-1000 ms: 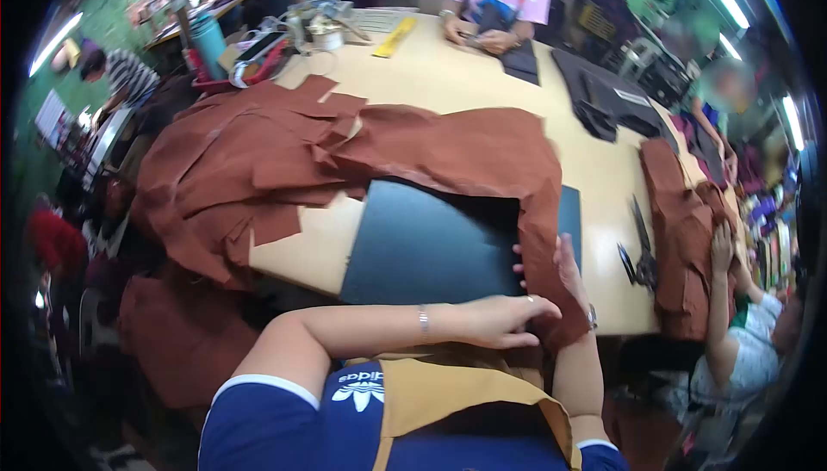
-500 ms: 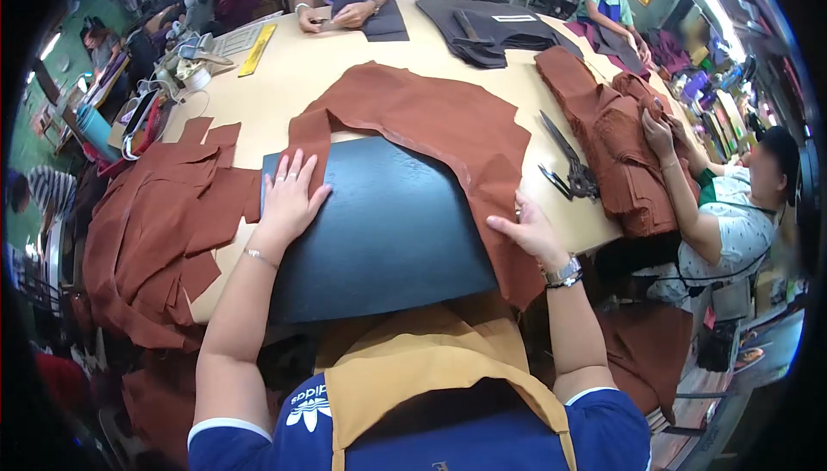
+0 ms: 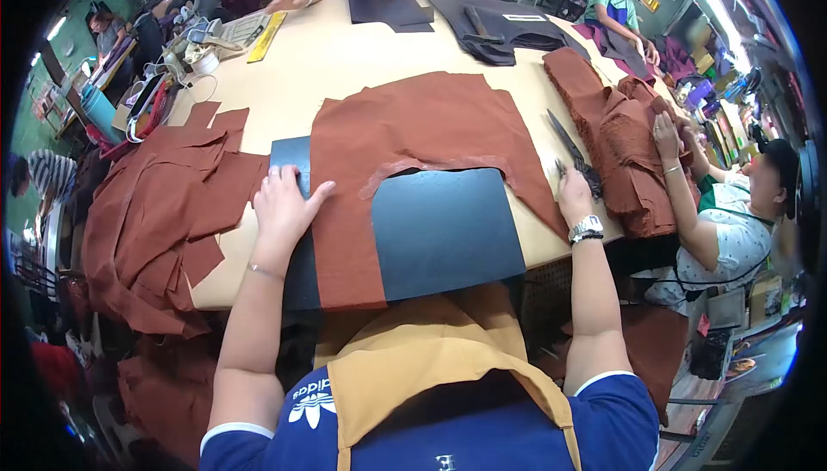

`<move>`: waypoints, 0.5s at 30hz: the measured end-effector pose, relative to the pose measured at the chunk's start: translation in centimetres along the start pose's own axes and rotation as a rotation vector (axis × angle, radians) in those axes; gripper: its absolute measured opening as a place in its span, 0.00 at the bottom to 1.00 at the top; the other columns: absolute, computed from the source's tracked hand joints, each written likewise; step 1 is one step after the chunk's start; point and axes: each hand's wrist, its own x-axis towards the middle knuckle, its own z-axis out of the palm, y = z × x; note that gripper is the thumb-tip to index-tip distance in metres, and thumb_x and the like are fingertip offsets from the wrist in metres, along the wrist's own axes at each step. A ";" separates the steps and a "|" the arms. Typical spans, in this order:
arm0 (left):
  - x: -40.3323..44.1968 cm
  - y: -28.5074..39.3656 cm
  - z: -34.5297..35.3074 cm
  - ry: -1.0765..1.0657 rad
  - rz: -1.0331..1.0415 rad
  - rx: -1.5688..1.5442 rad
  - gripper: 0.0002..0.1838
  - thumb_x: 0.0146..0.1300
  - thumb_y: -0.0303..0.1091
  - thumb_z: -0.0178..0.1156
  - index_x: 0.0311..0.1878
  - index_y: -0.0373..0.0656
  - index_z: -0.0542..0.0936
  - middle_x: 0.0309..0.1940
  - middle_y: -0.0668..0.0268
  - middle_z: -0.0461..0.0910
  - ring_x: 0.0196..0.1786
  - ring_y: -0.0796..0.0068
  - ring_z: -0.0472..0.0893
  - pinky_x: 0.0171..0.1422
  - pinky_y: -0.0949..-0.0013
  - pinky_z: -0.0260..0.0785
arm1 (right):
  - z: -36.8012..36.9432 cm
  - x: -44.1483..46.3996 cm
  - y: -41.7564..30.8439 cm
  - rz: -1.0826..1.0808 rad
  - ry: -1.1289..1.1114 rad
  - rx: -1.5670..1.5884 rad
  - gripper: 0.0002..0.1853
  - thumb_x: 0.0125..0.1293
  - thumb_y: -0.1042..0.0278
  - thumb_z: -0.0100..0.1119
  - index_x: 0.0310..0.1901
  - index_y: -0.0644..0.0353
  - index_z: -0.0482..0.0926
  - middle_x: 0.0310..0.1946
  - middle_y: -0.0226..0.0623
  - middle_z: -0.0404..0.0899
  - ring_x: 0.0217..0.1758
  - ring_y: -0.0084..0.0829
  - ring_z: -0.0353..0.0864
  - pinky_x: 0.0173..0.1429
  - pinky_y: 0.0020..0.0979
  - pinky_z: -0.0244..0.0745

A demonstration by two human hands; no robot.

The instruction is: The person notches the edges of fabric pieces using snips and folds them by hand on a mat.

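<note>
A rust-brown cut fabric piece [image 3: 413, 118] with a curved inner edge lies across a dark flat board [image 3: 448, 230]. My left hand [image 3: 289, 200] rests with thumb spread on the board's left side, beside the fabric edge. To the right of the fabric, my right hand [image 3: 575, 195] is closed over small thread snips [image 3: 560, 165]; only their tips show past the fingers. Large dark scissors [image 3: 568, 139] lie just beyond that hand.
Stacked brown fabric pieces [image 3: 172, 213] lie on the left of the table [image 3: 284, 66]. A co-worker at right handles a brown fabric bundle [image 3: 637, 144]. Dark fabric [image 3: 508, 32], a hammer [image 3: 482, 27] and a yellow ruler [image 3: 267, 36] are toward the back.
The brown fabric has been laid flatter, its left leg now down over the board. My right hand left the fabric and moved up right onto the snips. The far co-worker's hands moved apart.
</note>
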 end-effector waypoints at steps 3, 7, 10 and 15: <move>2.2 1.5 2.2 -0.099 0.045 -0.174 0.24 0.63 0.54 0.63 0.47 0.40 0.79 0.46 0.56 0.78 0.49 0.52 0.79 0.49 0.52 0.73 | -4.5 -0.2 -5.0 0.108 0.102 0.282 0.16 0.68 0.71 0.46 0.55 0.65 0.75 0.42 0.55 0.81 0.46 0.55 0.80 0.51 0.46 0.75; 4.4 4.3 3.9 -0.161 -0.190 -0.819 0.25 0.62 0.46 0.69 0.52 0.35 0.76 0.51 0.56 0.80 0.54 0.57 0.80 0.55 0.57 0.74 | -4.0 -0.7 -14.1 0.071 -0.122 0.725 0.16 0.72 0.60 0.50 0.53 0.60 0.79 0.46 0.48 0.83 0.45 0.46 0.83 0.50 0.42 0.76; 4.5 5.1 3.4 -0.379 -0.460 -1.663 0.30 0.60 0.36 0.72 0.59 0.31 0.71 0.53 0.55 0.80 0.57 0.65 0.81 0.59 0.65 0.75 | -2.6 -1.3 -20.7 -0.312 0.013 0.497 0.20 0.71 0.48 0.55 0.50 0.57 0.78 0.41 0.45 0.83 0.42 0.47 0.84 0.47 0.44 0.78; 4.4 4.2 3.5 -0.714 -0.575 -1.875 0.21 0.61 0.32 0.67 0.55 0.36 0.74 0.51 0.58 0.81 0.51 0.68 0.83 0.55 0.62 0.77 | 1.4 -0.2 -21.3 -0.266 0.023 0.234 0.21 0.70 0.43 0.54 0.48 0.54 0.79 0.39 0.42 0.84 0.41 0.44 0.85 0.44 0.45 0.79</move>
